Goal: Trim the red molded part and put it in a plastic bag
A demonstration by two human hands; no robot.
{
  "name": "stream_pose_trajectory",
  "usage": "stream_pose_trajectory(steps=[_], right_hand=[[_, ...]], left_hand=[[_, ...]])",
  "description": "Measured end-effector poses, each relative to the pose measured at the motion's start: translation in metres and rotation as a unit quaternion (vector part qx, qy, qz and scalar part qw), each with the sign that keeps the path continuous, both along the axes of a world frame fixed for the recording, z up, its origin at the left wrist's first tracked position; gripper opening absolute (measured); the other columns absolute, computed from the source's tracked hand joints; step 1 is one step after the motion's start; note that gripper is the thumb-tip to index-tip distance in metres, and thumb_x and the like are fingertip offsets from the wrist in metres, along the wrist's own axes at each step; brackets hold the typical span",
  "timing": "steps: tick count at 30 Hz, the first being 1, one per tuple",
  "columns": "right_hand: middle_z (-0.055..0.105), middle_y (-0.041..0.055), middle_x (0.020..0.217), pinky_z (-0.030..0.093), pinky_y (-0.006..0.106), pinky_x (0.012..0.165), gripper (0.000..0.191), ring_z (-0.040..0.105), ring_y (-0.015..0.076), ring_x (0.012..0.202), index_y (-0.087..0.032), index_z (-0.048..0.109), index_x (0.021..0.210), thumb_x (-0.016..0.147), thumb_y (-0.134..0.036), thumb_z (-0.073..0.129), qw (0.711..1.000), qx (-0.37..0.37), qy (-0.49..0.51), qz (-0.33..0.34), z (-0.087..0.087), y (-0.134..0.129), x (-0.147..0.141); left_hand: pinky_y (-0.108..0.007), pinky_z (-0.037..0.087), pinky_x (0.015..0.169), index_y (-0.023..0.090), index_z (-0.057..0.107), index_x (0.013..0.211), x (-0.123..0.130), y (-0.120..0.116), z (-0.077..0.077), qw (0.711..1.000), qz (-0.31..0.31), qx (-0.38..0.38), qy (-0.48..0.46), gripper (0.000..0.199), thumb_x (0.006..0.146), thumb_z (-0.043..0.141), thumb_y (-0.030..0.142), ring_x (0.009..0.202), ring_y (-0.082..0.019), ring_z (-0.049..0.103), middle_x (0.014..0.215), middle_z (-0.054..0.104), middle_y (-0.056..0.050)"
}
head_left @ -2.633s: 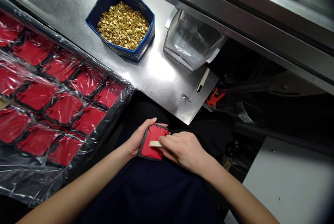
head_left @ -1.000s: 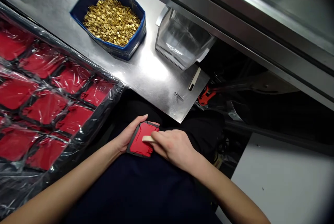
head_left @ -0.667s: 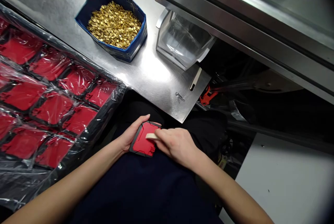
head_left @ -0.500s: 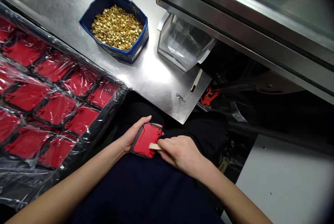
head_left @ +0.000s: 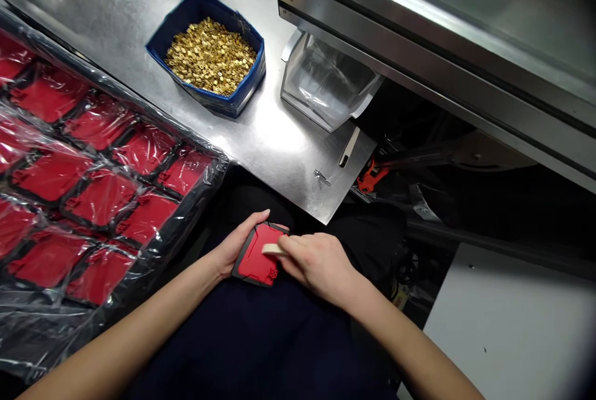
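The right hand [head_left: 321, 263] is closed round a pale stick [head_left: 274, 250], whose blunt end sticks out toward the left hand [head_left: 237, 241], its long axis running crosswise over a red panel [head_left: 256, 254]; I cannot tell whether they touch. The left hand grips the panel by its left side, thumb at the far edge. The panel sits above the lap, face up: flat red, black-bordered, with knobbly red bits along the right side, partly covered by the right hand. Its longer axis runs away from the body, the far end slanting rightward.

Ahead, a splayed metal clip [head_left: 321, 177] lies near the tabletop's [head_left: 279, 127] nearest corner, with a pale-handled tool [head_left: 350, 146] by the right edge. Behind, a grey bin [head_left: 307, 113], partly under a steel ledge [head_left: 395, 24], contains clear plastic [head_left: 326, 77]. Back from the left-hand edge, a blue box [head_left: 205, 99] holds a heap of small brass pieces [head_left: 212, 55].

Left of the tabletop, a plastic-lined crate [head_left: 205, 186] contains rows of red, black-edged panels [head_left: 102, 198] under clear film.
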State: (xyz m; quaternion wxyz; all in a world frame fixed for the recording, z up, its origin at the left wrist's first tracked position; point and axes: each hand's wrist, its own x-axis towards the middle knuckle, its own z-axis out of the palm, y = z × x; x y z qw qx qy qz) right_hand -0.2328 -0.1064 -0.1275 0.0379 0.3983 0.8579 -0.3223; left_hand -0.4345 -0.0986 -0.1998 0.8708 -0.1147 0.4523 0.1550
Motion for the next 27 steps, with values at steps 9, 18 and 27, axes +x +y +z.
stream_pose_trajectory(steps=[9, 18, 27], right_hand=[[0.074, -0.0038, 0.086, 0.026, 0.032, 0.062, 0.032, 0.064, 0.0122, 0.070, -0.024, 0.057, 0.098, 0.112, -0.044, 0.036, 1.000, 0.006, -0.006, 0.001, -0.0018, 0.0027, -0.0012], [0.075, -0.0031, 0.090, 0.027, 0.031, 0.063, 0.030, 0.065, 0.0125, 0.074, -0.024, 0.058, 0.101, 0.111, -0.043, 0.038, 1.000, -0.021, -0.019, -0.004, 0.0011, 0.0017, -0.0001], [0.074, -0.0033, 0.093, 0.029, 0.030, 0.065, 0.025, 0.067, 0.0142, 0.076, -0.026, 0.059, 0.108, 0.110, -0.043, 0.040, 0.997, -0.050, -0.053, -0.032, 0.0076, -0.0026, -0.0011]], left_hand=[[-0.030, 0.057, 0.049, 0.012, 0.076, 0.096, 0.0022, 0.0032, 0.0054, 1.000, 0.002, -0.011, 0.010, 0.047, 0.091, 0.062, 0.057, 0.053, -0.022, 0.069, 0.073, 0.078, -0.011], [-0.029, 0.058, 0.051, 0.012, 0.076, 0.096, 0.0014, 0.0010, 0.0011, 1.000, 0.008, 0.001, -0.002, 0.047, 0.091, 0.063, 0.057, 0.056, -0.021, 0.070, 0.075, 0.078, -0.011], [-0.031, 0.059, 0.051, 0.012, 0.076, 0.100, -0.0001, 0.0015, -0.0009, 1.000, 0.005, 0.001, 0.009, 0.049, 0.091, 0.063, 0.059, 0.058, -0.022, 0.070, 0.082, 0.079, -0.012]])
